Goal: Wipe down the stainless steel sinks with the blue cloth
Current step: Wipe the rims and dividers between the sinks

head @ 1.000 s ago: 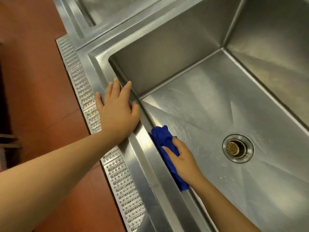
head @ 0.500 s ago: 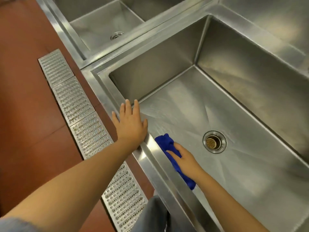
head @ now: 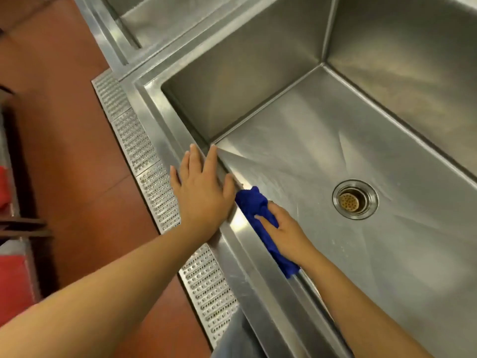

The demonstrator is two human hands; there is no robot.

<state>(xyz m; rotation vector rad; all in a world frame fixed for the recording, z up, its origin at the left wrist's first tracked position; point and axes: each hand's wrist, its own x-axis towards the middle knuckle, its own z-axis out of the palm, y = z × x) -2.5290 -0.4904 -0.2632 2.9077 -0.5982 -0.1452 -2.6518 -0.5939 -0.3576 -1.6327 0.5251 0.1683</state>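
Hands working at a stainless steel sink (head: 296, 81): the right hand (head: 286, 232) is pressing the blue cloth (head: 254, 206) against the near inner wall at about 7 o'clock from the drain (head: 355, 199), fingers curled over the bunched fabric. The left hand (head: 202, 193) is lying flat on the sink's rim, fingers spread. A perforated floor grate (head: 154, 184) is running alongside at 9 o'clock.

head view | from above, facing down | close over sink (head: 322, 104) front rim | single view
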